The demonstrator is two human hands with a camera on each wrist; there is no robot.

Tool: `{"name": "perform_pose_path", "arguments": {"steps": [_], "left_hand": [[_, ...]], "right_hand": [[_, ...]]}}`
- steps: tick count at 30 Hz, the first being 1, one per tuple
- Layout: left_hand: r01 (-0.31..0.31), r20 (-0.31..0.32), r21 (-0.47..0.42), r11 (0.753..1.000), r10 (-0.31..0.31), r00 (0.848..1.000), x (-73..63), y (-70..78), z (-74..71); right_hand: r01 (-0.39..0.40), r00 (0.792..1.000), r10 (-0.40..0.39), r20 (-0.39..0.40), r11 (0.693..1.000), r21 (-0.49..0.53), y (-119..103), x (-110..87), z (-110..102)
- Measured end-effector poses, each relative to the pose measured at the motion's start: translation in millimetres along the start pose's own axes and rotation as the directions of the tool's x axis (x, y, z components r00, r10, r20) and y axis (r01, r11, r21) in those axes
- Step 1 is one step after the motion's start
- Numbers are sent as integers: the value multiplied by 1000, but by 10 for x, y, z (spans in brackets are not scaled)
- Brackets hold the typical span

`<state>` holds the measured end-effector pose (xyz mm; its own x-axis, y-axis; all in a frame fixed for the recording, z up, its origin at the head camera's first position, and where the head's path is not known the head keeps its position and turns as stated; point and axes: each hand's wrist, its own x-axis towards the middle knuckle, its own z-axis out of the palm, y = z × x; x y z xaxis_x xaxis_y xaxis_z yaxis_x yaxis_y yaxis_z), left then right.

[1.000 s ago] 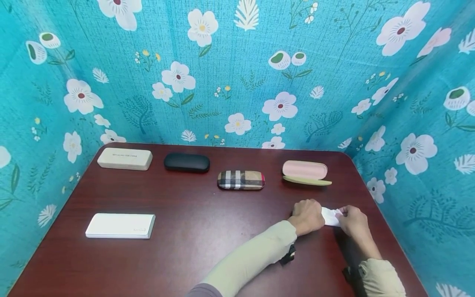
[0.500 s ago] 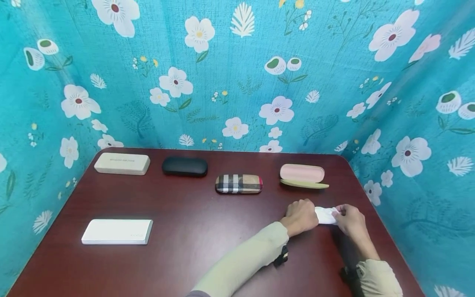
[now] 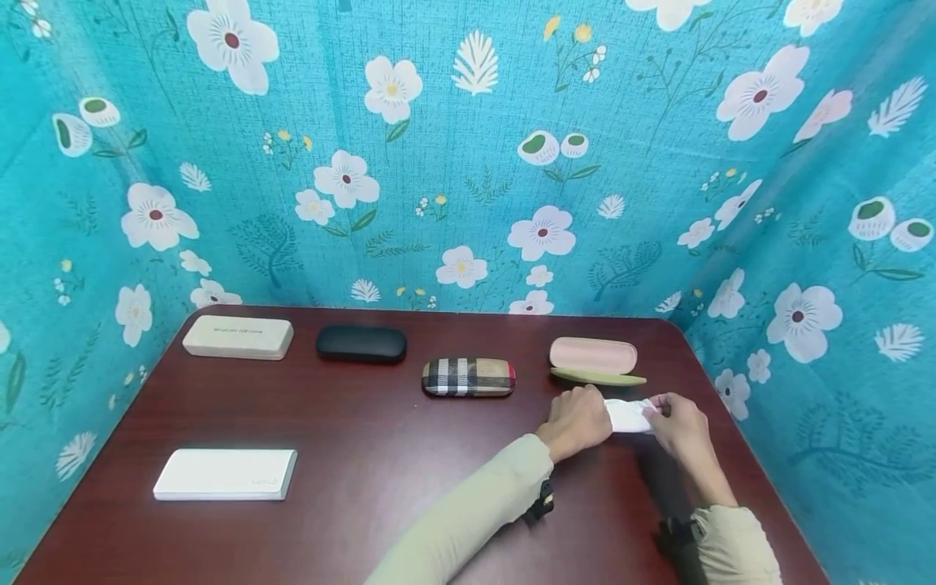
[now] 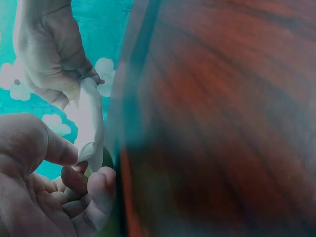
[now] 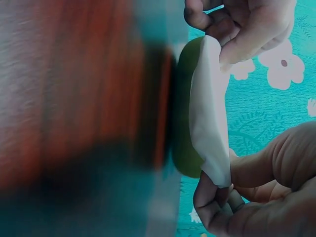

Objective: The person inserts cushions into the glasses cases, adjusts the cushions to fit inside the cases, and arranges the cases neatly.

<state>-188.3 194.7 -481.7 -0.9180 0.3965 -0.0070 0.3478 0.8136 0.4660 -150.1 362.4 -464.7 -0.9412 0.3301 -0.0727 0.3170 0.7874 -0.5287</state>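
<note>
A folded white cloth (image 3: 626, 416) is stretched between both hands, held just above the right part of the table. My left hand (image 3: 578, 420) pinches its left end between thumb and fingers, as the left wrist view shows. The right hand (image 3: 683, 429) pinches the opposite end. In the right wrist view the cloth (image 5: 210, 108) hangs as a narrow folded strip, slightly creased at the lower end. Just beyond the hands lies an open glasses case (image 3: 594, 357) with a pink lining and a yellow-green outside, its nearer half tipped toward me.
Along the back stand a cream glasses case (image 3: 237, 337), a black glasses case (image 3: 361, 344) and a plaid glasses case (image 3: 469, 378). A long white case (image 3: 225, 475) lies at the left of the dark red table (image 3: 351, 520). A flowered blue curtain (image 3: 439, 195) surrounds the table.
Both hands have carried the cloth a little left and farther from me, closer to the open glasses case. Both pinches have stayed. The head view has tilted up slightly.
</note>
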Motion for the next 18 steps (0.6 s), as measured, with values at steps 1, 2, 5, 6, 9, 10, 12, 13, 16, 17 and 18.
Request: {"name": "perform_pose_path", "arguments": {"steps": [1,2,5,6,9,10,12,13,16,17,18], "left_hand": [[-10,-5,-5,1000,10,1000,7,-6,-19],[-21,-7,-9,1000,21,1000,14,-15,-38],[-42,-5,-14,999,42,999,31,-48,-105],[-51,-5,-16,999,51,999,37,-64,-128],[-69,-6,-26,997,69,998,70,-106,-194],[-72,-9,-30,997,72,997,85,-119,-213],[-74,-17,-32,997,74,997,114,-140,-253],[-74,-23,-31,997,73,997,128,-148,-272],[-74,-36,-26,997,73,997,173,-161,-327],[-77,-36,-24,997,76,996,187,-165,-345],[-81,-38,-25,996,80,996,201,-168,-360]], "right_hand": [[2,1000,-2,-7,1000,-1,-17,10,-10],[4,1000,-4,-12,1000,-1,-33,24,-18],[7,1000,-7,-13,1000,6,-90,61,-30],[12,1000,-12,-13,1000,8,-108,76,-34],[28,1000,-28,-12,999,19,-149,120,-48],[33,999,-32,-15,999,21,-163,133,-52],[40,999,-39,-17,999,28,-185,160,-57],[43,999,-43,-18,998,35,-196,175,-61],[47,999,-46,-25,998,42,-238,210,-65],[48,999,-47,-28,998,43,-253,224,-71],[52,998,-50,-36,998,39,-266,241,-77]]}}
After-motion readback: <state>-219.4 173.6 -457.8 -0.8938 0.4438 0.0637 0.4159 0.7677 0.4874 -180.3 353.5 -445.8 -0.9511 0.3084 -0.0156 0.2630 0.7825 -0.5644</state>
